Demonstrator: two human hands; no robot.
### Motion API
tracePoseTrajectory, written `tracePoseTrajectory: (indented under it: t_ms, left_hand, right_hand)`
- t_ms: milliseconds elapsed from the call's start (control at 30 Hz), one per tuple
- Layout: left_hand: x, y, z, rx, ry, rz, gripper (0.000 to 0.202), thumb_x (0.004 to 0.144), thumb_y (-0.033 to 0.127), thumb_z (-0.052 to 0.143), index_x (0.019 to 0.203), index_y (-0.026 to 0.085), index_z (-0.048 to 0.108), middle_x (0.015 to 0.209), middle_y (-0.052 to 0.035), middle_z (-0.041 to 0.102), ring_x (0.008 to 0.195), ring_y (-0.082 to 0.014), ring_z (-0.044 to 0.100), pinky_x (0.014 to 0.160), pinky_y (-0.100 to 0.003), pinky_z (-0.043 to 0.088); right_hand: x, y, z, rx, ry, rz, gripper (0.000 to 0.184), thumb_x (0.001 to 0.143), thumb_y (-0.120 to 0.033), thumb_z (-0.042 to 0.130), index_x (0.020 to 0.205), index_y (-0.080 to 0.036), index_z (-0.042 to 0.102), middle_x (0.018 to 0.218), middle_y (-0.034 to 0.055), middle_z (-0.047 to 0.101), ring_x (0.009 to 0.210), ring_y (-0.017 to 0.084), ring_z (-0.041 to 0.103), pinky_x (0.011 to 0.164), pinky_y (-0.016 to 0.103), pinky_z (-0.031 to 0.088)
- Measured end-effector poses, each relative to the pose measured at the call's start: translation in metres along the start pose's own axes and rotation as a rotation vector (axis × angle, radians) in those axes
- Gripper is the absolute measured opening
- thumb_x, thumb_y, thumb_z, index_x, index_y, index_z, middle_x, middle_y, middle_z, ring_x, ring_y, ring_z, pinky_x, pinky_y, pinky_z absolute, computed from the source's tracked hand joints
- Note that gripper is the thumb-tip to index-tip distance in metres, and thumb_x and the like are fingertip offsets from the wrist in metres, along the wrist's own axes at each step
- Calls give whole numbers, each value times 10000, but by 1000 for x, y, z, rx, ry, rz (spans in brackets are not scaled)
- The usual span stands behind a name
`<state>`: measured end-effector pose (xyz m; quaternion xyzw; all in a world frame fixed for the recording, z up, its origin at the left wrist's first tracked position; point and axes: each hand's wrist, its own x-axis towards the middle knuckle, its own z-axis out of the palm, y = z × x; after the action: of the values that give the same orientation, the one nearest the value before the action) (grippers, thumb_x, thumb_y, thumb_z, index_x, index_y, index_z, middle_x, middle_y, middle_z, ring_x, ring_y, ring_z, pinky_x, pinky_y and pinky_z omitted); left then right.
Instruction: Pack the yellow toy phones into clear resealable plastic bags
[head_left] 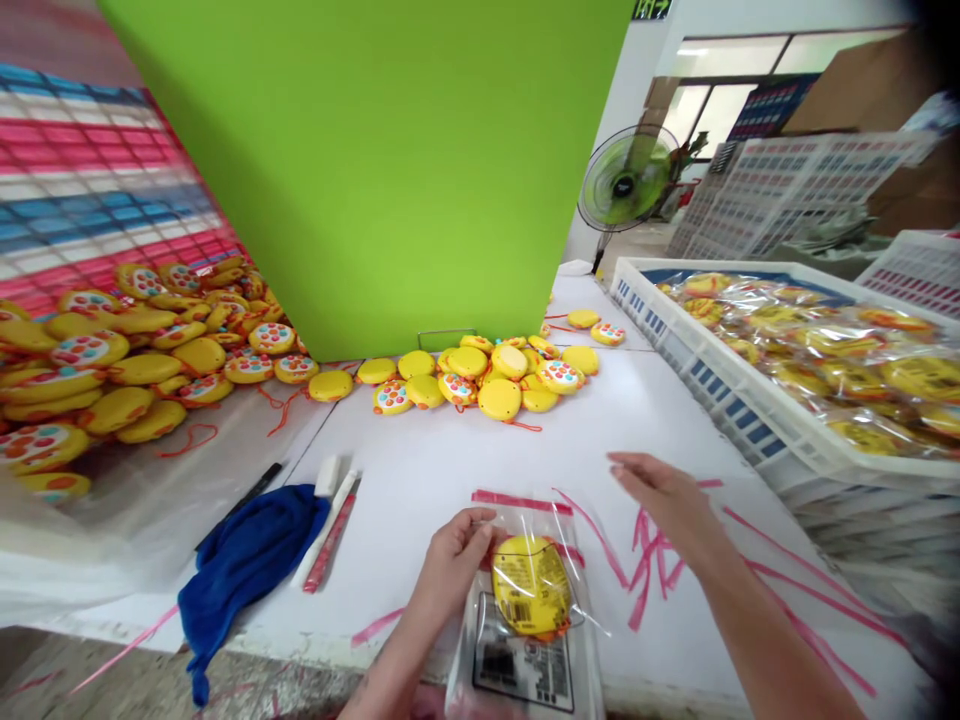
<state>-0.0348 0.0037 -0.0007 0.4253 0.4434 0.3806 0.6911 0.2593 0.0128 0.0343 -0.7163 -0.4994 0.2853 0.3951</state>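
My left hand point(459, 553) is closed in a pinch on the left edge of a clear plastic bag point(525, 515) near the table's front edge. In the bag lies a yellow duck-shaped toy point(531, 585), its printed back with a barcode facing up. Further bags with black print lie in a stack point(517, 665) beneath it. Apart from the bag, my right hand point(664, 500) hovers to the right with fingers stretched out and nothing visible in them. Pink adhesive strips point(651, 560) are scattered on the table below it.
Loose yellow toys point(499, 398) lie before a green panel point(375, 180), with a large heap point(142, 370) at left. A white crate point(720, 390) of bagged toys stands right. A blue cloth point(255, 550), a black pen point(240, 505) and white and red sticks point(326, 530) lie left.
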Motion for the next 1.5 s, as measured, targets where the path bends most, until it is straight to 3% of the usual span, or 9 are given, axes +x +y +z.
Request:
tracePoseTrajectory:
  t_ms: [100, 167, 400, 667, 800, 933, 1067, 1333, 1500]
  left_hand:
    - [0, -1, 0, -3, 4, 4, 414, 795, 481, 649, 1020, 142, 574, 898, -112, 726, 807, -208, 669, 687, -298, 507]
    - [0, -2, 0, -1, 7, 5, 413, 796, 485, 646, 1017, 142, 581, 889, -109, 725, 803, -211, 668, 687, -307, 511]
    - [-3, 2, 0, 0, 7, 8, 377, 808, 481, 630, 983, 148, 602, 884, -95, 726, 823, -217, 664, 710, -321, 517]
    - [-4, 7, 3, -12, -1, 1, 392, 762, 451, 694, 998, 151, 607, 824, -65, 728, 787, -194, 666, 703, -277, 491]
    - [-3, 6, 2, 6, 10, 0, 355, 751, 436, 708, 938, 148, 618, 803, -58, 723, 752, -178, 656, 665, -254, 474]
    - [-3, 5, 0, -4, -17, 13, 298, 781, 425, 683, 864, 149, 605, 826, -72, 729, 767, -175, 649, 672, -254, 471]
    - [-3, 3, -1, -12, -35, 30, 263, 800, 408, 671, 849, 157, 610, 852, -67, 732, 757, -165, 646, 674, -248, 468]
    - [-4, 8, -8, -25, -29, -35, 425, 785, 434, 669, 1100, 149, 657, 992, -105, 735, 925, -233, 663, 796, -322, 492]
    - [-8, 16, -7, -6, -62, -12, 164, 777, 260, 588, 774, 147, 707, 954, -89, 727, 902, -228, 648, 779, -298, 467]
  right_hand:
    - [-11, -12, 22, -133, -316, -12, 368, 734, -456, 646, 1004, -214, 711, 675, -2, 643, 604, 166, 575, 548, 272, 435]
    - [-14, -16, 35, -160, -353, -38, 292, 745, -406, 626, 941, -208, 715, 702, 2, 666, 618, 165, 581, 551, 265, 419]
    - [9, -1, 26, -514, -194, -37, 218, 807, -300, 486, 771, -212, 683, 688, 13, 691, 637, 183, 615, 557, 270, 379]
    - [24, 34, -37, -718, 103, 7, 609, 778, -184, 441, 1383, -109, 446, 1213, 173, 617, 950, 286, 639, 733, 353, 468]
    - [11, 13, -36, -496, 172, -103, 461, 790, -245, 445, 1220, -181, 598, 1043, 112, 658, 773, 218, 639, 690, 337, 477]
    - [-10, -16, 0, -181, -242, -71, 332, 809, -435, 537, 1007, -219, 694, 750, 31, 677, 645, 183, 596, 582, 286, 455]
    - [-26, -29, 40, 124, -569, -22, 274, 788, -409, 594, 936, -195, 681, 788, 22, 688, 693, 168, 608, 612, 269, 465]
    - [-28, -20, 40, 320, -488, 84, 173, 723, -326, 656, 800, -173, 633, 660, -9, 629, 575, 125, 543, 535, 241, 405]
    - [-29, -14, 35, 332, -480, 71, 169, 728, -331, 629, 666, -174, 620, 607, -10, 605, 564, 124, 516, 551, 254, 402]
